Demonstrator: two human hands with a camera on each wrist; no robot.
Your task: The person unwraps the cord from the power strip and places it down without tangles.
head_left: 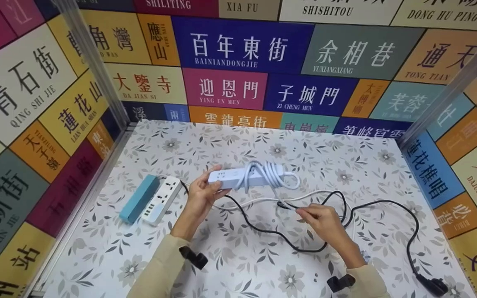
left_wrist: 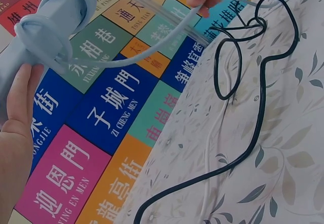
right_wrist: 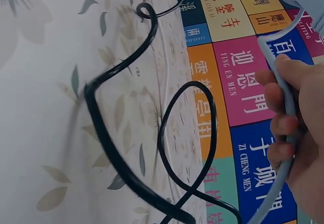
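My left hand [head_left: 203,187] grips one end of a white power strip [head_left: 226,177], held up over the table. Several turns of its white cord [head_left: 259,171] are wrapped around the strip's other end, and a loop sticks out past that end. From the wraps the cord runs down to my right hand [head_left: 323,219], which pinches it between thumb and fingers. In the right wrist view, the cord [right_wrist: 287,100] passes through the curled fingers of that hand. The left wrist view shows the wrapped turns [left_wrist: 38,36] close to the left fingertips.
A blue power strip [head_left: 140,198] and a white power strip with several sockets [head_left: 162,200] lie side by side on the left. A black cord [head_left: 263,229] snakes across the flowered table to a black plug [head_left: 431,285] at front right. Sign-covered panels [head_left: 242,45] enclose the back and sides.
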